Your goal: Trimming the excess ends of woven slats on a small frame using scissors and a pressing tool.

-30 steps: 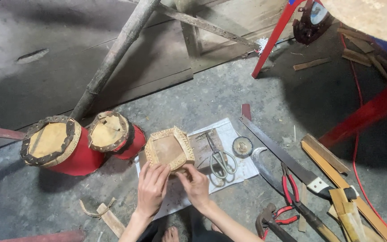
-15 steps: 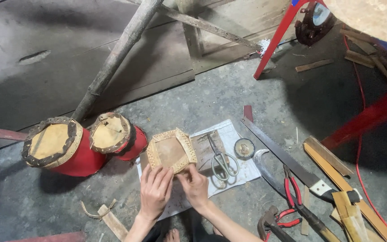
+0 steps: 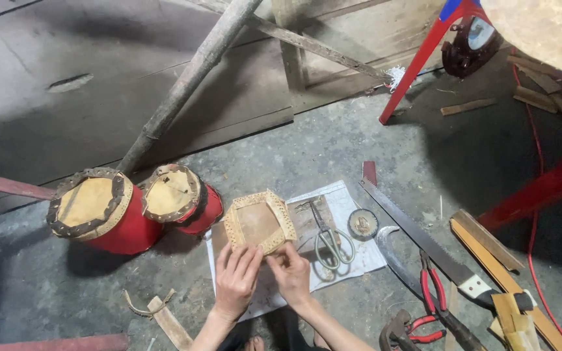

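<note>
Both hands — left hand (image 3: 237, 279) flat against its near edge, right hand (image 3: 290, 270) pinching its lower rim — hold the tilted hexagonal hide piece (image 3: 259, 222) just ahead of the fingers, and an uneven pinch could let it slip toward the scissors (image 3: 328, 239) at right.

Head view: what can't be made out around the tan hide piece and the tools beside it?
- Near edge of the hide piece: covered by the left hand and right hand; the grip of the fingers is hidden.
- Paper sheet: partly hidden under the hide, hands and scissors.
- Red-handled pliers and hammer: cut off by the bottom edge.
- Small round tin: too small to tell its contents.
</note>
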